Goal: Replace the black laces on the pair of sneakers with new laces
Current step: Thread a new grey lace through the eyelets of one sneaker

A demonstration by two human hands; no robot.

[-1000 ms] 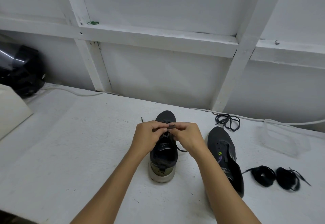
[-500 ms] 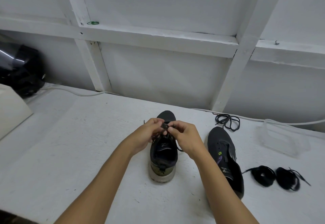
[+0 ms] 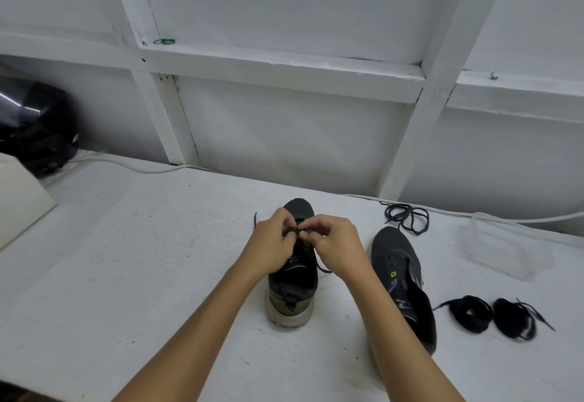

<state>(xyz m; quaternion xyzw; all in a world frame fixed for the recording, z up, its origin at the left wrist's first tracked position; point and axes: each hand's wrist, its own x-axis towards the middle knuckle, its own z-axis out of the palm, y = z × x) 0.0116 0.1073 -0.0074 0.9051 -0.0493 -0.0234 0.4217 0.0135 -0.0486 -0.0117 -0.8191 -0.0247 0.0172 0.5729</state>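
Hands met over the upright sneaker (image 3: 292, 278) mid-bench: left hand (image 3: 274, 245) and right hand (image 3: 336, 245) both pinched its black lace (image 3: 298, 231); second sneaker (image 3: 403, 284) lay just right.

Two sneakers (image 3: 292, 278) (image 3: 403, 288), two coiled lace bundles (image 3: 471, 313) (image 3: 515, 319), one loose lace (image 3: 407, 218), one clear container (image 3: 505, 243).

— Where are the sneakers?

— One dark sneaker (image 3: 292, 278) stands upright mid-desk, heel toward the camera, pale sole showing. Its black lace (image 3: 319, 264) is pinched over the eyelets, one end trailing right.

— And the other?

— The second sneaker (image 3: 403, 281) lies to its right, unlaced (tongue open). A loose thin lace (image 3: 407, 218) sits behind it; two coiled black lace bundles (image 3: 493, 314) rest further right.
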